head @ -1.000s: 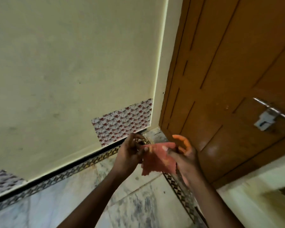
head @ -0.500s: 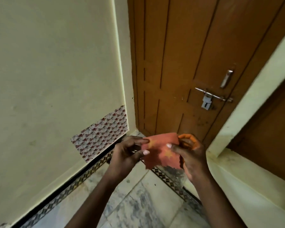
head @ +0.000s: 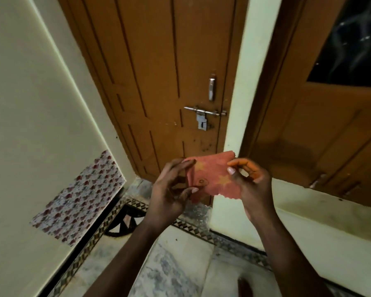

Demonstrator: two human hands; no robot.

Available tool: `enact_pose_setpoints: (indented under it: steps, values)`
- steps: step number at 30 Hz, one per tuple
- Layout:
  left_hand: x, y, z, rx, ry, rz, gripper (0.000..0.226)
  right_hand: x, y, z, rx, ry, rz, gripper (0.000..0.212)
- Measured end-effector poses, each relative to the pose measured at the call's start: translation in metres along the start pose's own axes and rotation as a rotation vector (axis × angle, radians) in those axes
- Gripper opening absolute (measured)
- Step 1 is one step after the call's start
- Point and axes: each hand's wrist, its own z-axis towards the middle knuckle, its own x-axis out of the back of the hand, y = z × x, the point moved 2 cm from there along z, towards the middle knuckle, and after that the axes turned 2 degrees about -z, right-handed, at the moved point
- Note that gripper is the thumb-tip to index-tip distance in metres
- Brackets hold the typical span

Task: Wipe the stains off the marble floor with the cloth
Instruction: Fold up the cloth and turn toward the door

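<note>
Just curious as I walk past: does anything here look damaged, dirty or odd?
Yes. The patterned patch low on the wall has ragged edges. The orange cloth, held in the air between left hand and right hand, has frayed edges.

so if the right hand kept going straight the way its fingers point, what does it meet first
The right hand points left across the cloth it pinches, so it would probably meet the left hand holding the other edge, though depth is hard to judge.
</note>
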Motion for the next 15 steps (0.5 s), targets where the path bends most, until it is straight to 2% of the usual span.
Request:
enact_pose_setpoints:
  steps: [3,5,8,12,15]
  values:
    - [-0.050,-0.017,0.027,0.075,-0.064,0.006,0.075,0.048,0.022,0.028,-0.079,-0.061,-0.083,0.028]
    - [-0.088,-0.034,0.046,0.156,-0.145,-0.015,0.079,0.082,0.044,0.049,-0.146,-0.105,-0.114,0.036]
    - [-0.144,-0.063,0.068,0.230,-0.216,0.017,0.080,0.124,0.088,0.078,-0.210,-0.127,-0.165,0.046]
    - [-0.213,-0.110,0.088,0.453,-0.289,0.086,0.070,0.168,0.161,0.105,-0.310,-0.148,-0.258,0.047]
    - [-0.254,-0.153,0.099,0.447,-0.368,0.088,0.095,0.189,0.215,0.121,-0.404,-0.143,-0.339,0.044]
